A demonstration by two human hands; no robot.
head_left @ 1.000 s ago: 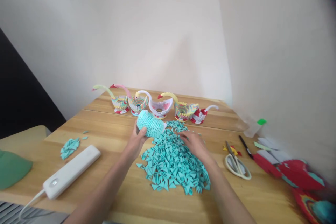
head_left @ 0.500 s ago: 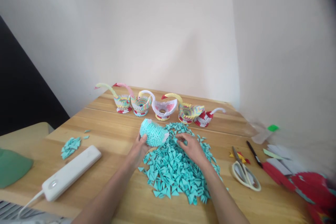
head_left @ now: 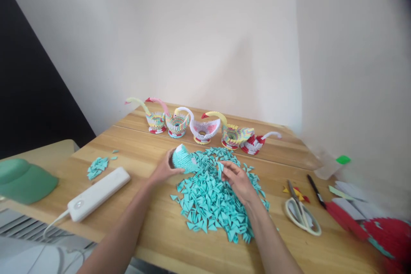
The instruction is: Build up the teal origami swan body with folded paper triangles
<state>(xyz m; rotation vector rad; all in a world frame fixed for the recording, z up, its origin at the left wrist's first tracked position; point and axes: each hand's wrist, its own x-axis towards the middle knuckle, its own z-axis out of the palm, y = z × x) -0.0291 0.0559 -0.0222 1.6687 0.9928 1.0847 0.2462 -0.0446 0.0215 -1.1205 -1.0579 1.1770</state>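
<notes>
Turned a little in the left hand (head_left: 165, 168) since the earlier frame, the teal folded-paper body (head_left: 183, 159) now shows its pale patch facing nearer, and the right hand (head_left: 238, 181) has come away from the loose pieces with a single teal triangle (head_left: 220, 168). The left of the two hands is curved around the far-left end of the body, its thumb below, gripping it. The right is nearly closed at the fingertips, pinching the triangle between thumb and fingers. The body is held at the far-left edge of a broad pile of teal triangles (head_left: 218, 205); whether it touches the pile I cannot tell. The triangle is over that pile, just right of the body and apart from it.

Beyond the pile, five paper swans (head_left: 204, 130) stand in a row across the far part of the wooden desk (head_left: 138, 147). To the left lie a small heap of teal pieces (head_left: 97, 168), a white oblong device (head_left: 99, 194) with a cord, and a green cap (head_left: 30, 182) at the near-left edge. To the right are scissors (head_left: 301, 212) with pale handles, a black pen (head_left: 316, 190) and, farther right, a red paper piece (head_left: 387, 233), blurred.
</notes>
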